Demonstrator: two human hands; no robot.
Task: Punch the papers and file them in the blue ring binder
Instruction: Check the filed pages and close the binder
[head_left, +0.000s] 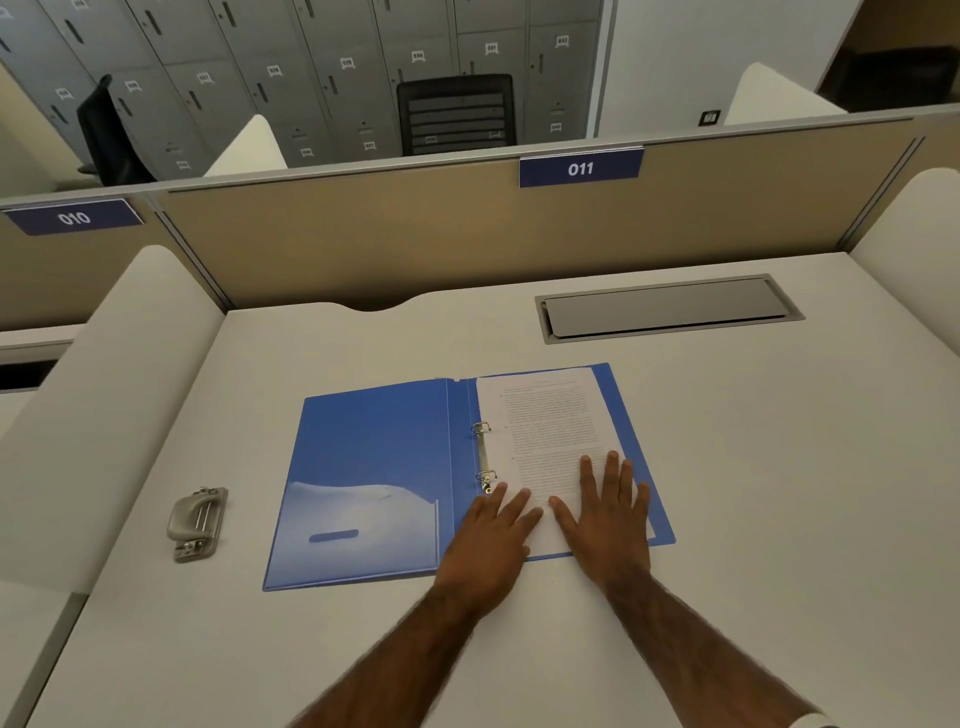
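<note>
The blue ring binder (369, 467) lies open and flat on the white desk. Printed papers (550, 426) rest on its right half, threaded on the two metal rings (484, 457), which look closed. My left hand (491, 543) lies flat with fingers spread on the papers' lower left corner, just below the lower ring. My right hand (605, 519) presses flat on the lower right part of the papers. Neither hand holds anything. A grey metal hole punch (197, 522) sits on the desk well to the left of the binder.
A grey cable-tray lid (665, 309) is set into the desk (779, 493) behind the binder. Tan partition panels (415, 234) with labels 010 and 011 close the back. White side dividers (104, 395) flank the desk. Lockers and a black chair stand beyond.
</note>
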